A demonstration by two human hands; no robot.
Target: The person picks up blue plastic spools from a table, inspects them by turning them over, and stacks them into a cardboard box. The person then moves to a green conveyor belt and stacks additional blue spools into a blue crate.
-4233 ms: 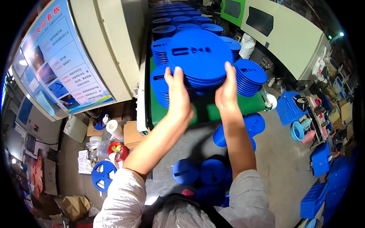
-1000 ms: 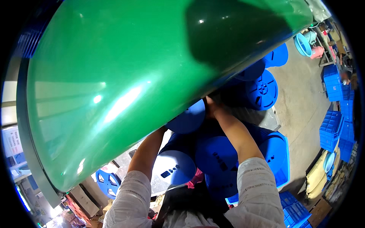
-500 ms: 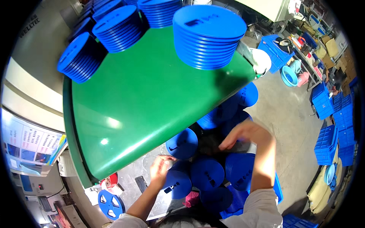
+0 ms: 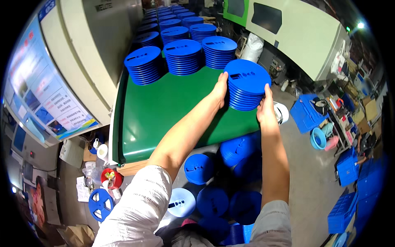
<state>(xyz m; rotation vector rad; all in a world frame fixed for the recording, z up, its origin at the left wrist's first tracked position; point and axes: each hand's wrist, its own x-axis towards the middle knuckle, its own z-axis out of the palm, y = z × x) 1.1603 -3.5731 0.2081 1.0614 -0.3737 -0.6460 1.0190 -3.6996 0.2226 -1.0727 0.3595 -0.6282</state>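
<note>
A stack of round blue plastic discs (image 4: 247,96), with small cut-outs in the top one, stands at the right near corner of the green conveyor belt (image 4: 160,109). Both my arms reach forward to it. My left hand (image 4: 221,88) presses its left side, and my right hand (image 4: 266,108) grips the right side, fingers partly hidden behind the discs. Whether the stack's base touches the belt, I cannot tell. Farther up the belt stand several more disc stacks, the nearest being a left stack (image 4: 143,68), a middle stack (image 4: 183,59) and a right stack (image 4: 219,53).
Below the belt's near edge are more disc stacks (image 4: 212,201), partly in shadow. A blue spoked reel (image 4: 101,204) and a red container (image 4: 112,178) lie lower left. On the right stand blue crates (image 4: 306,113), a light-blue basin (image 4: 318,138) and a person (image 4: 366,144).
Both hands have moved from above the lower stacks up to the stack at the belt's right corner and taken hold of it. My view has tilted up along the belt.
</note>
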